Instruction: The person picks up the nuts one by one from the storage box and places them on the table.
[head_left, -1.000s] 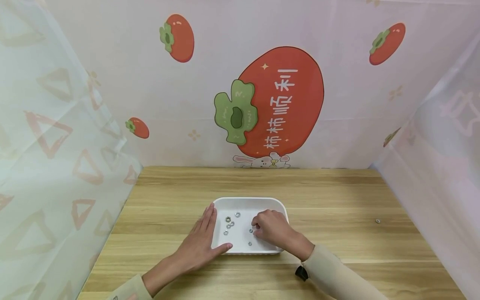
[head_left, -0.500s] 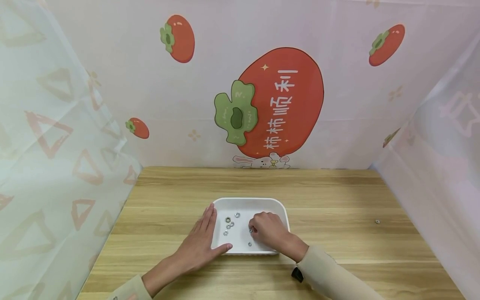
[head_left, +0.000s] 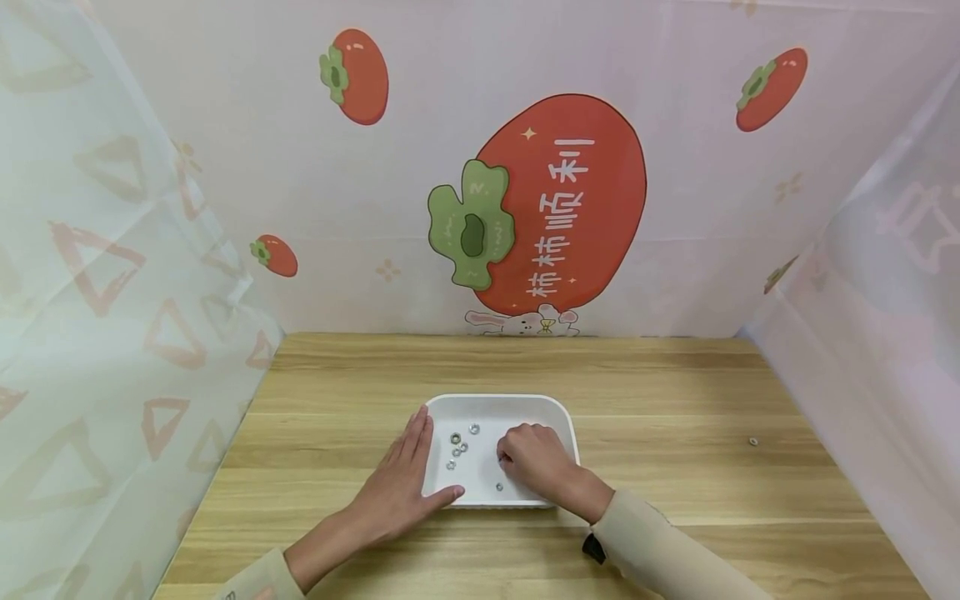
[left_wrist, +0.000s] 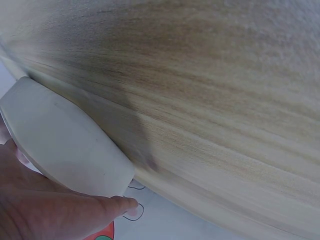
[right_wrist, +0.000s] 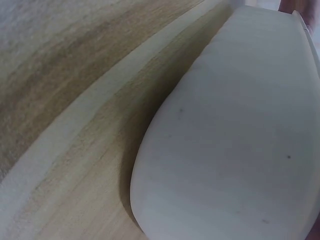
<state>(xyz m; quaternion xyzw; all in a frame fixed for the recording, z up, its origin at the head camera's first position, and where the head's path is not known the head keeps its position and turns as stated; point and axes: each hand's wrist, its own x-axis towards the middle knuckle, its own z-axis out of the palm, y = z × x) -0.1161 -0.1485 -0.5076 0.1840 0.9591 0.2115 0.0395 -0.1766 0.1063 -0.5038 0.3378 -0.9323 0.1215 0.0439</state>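
Tray, white and round-cornered, sits on the wood-grain counter, long side facing the person. Left hand: fingers straight and together, laid along the left end of the tray; thumb spread out over the near rim. Right hand: reaches in over the near right part of the tray, fingers curled downward; a small dark bit shows at the fingertips, but whether a nut is pinched there cannot be told. Contents: a cluster in the left half, consisting of a brassy nut, two silvery nuts close together just nearer the person, and a pale nut nearer again. Another, the far nut, lies a little to the right of the cluster and toward the back. The near nut lies by itself near the front wall, just nearer the person than the right fingertips. One stray nut rests on the counter, well right of the tray. Both wrist views show mostly the tray's smooth outer wall; the right hand's fingers are hidden in its own.
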